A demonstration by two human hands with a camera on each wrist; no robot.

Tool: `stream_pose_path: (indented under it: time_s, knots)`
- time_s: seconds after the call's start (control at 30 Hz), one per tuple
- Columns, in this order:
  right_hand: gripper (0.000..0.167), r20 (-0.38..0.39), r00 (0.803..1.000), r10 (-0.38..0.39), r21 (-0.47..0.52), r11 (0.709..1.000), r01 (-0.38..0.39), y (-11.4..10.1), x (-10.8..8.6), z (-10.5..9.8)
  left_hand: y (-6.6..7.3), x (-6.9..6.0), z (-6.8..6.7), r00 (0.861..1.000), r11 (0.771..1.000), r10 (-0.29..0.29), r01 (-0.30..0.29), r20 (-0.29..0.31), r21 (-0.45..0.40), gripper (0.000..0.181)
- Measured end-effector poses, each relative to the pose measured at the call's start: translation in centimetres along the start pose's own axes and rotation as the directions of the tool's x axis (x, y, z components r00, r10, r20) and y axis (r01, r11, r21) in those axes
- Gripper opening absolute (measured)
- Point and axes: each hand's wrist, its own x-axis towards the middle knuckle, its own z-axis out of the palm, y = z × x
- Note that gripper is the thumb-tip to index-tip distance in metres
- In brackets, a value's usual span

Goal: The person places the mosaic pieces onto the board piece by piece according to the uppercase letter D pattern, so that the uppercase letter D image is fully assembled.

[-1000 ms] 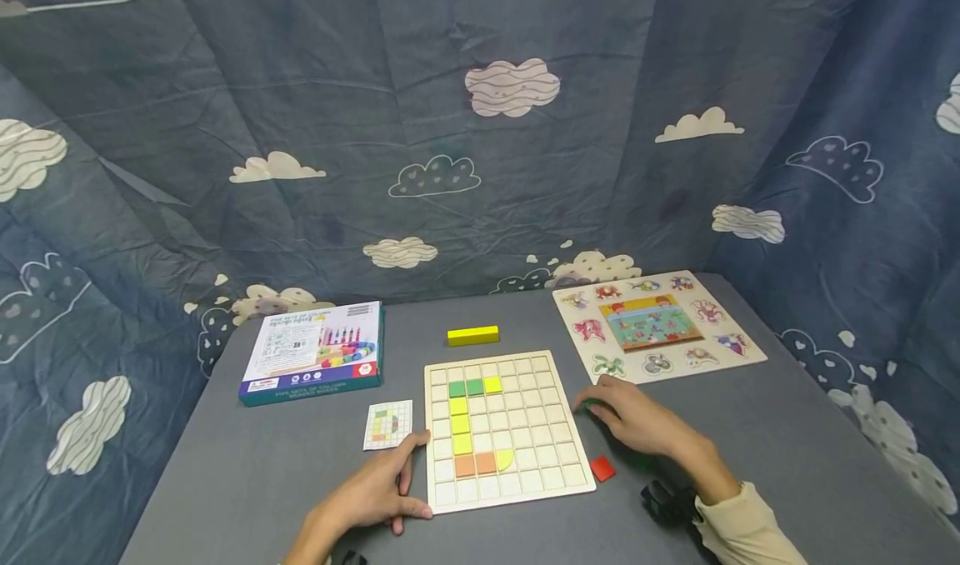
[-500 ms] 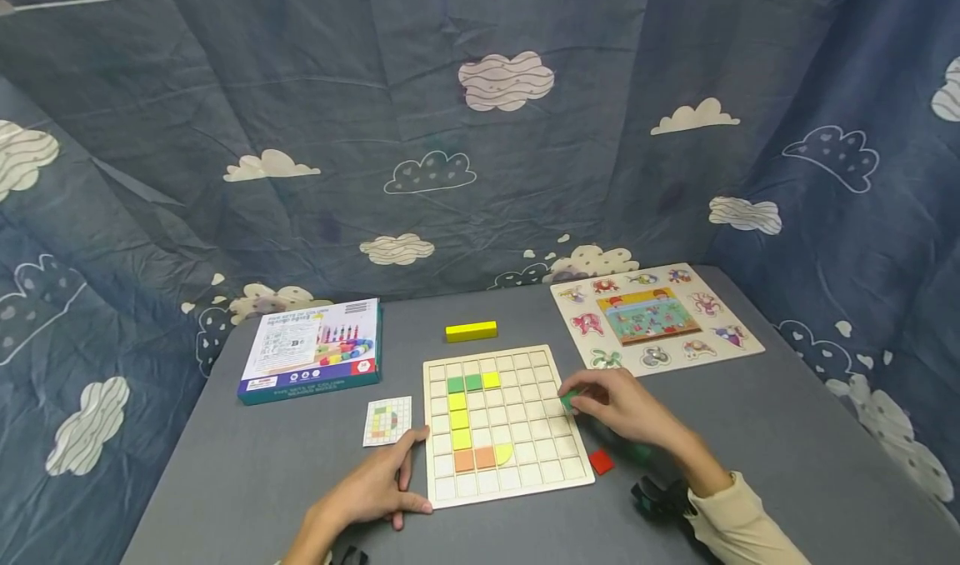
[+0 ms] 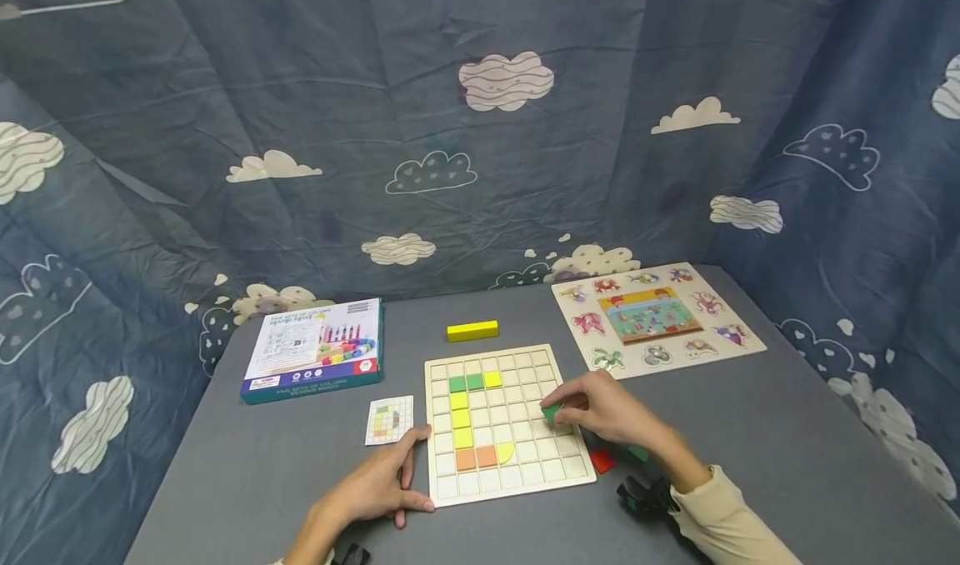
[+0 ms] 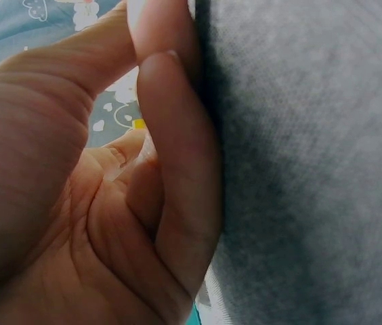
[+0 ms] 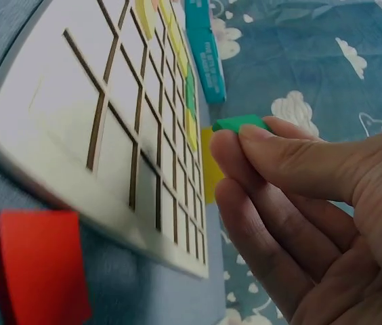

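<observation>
Thumb and index finger of my right hand (image 3: 611, 411) pinch a small green piece (image 3: 551, 412), held over the right part of a wooden grid board (image 3: 491, 478). The right wrist view shows the green piece (image 5: 235, 124) tilted between the fingertips, its full shape partly covered. My left hand (image 3: 367, 488) rests on the table at the board's left side, index fingertip and thumb touching its edge. On the board lie green, yellow and orange squares and a yellow quarter-round piece (image 3: 506, 452). In the left wrist view the left hand's fingers (image 4: 184, 156) hide the board.
A printed pattern card (image 3: 389, 421) lies left of the board. Behind are a boxed set (image 3: 311, 386), a yellow bar (image 3: 472, 331) and an animal puzzle board (image 3: 720, 347). A red square (image 3: 602, 461) and another green piece (image 3: 638, 453) lie near my right wrist.
My right hand has picked up the green piece from beside the board and moved left with it over the grid. The left hand has stayed at the board's edge.
</observation>
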Motion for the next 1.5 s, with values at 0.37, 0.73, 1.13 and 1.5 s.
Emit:
stream_pose_path:
  time_s: [0.37,0.73,1.13,1.5]
  knots:
    - [0.019,-0.004,1.000,-0.031,-0.059,0.998,0.031,-1.1,2.0,2.6,-0.1,0.1,-0.1,1.000,1.000,0.005,-0.005,-0.008,0.016,0.096]
    - [0.014,0.013,0.995,-0.099,-0.204,0.974,0.099,-0.9,2.2,4.4,-0.1,-0.3,0.0,1.000,1.000,0.006,-0.006,-0.006,0.005,0.096]
    - [0.010,-0.027,0.995,-0.095,-0.333,0.939,0.080,-1.2,2.1,4.9,-0.3,-0.1,0.0,1.000,1.000,0.010,-0.009,-0.013,0.018,0.097]
    - [0.008,-0.058,0.992,-0.112,-0.404,0.911,0.079,-1.3,1.9,5.2,-0.2,-0.2,0.0,1.000,1.000,0.008,-0.008,-0.013,0.029,0.097]
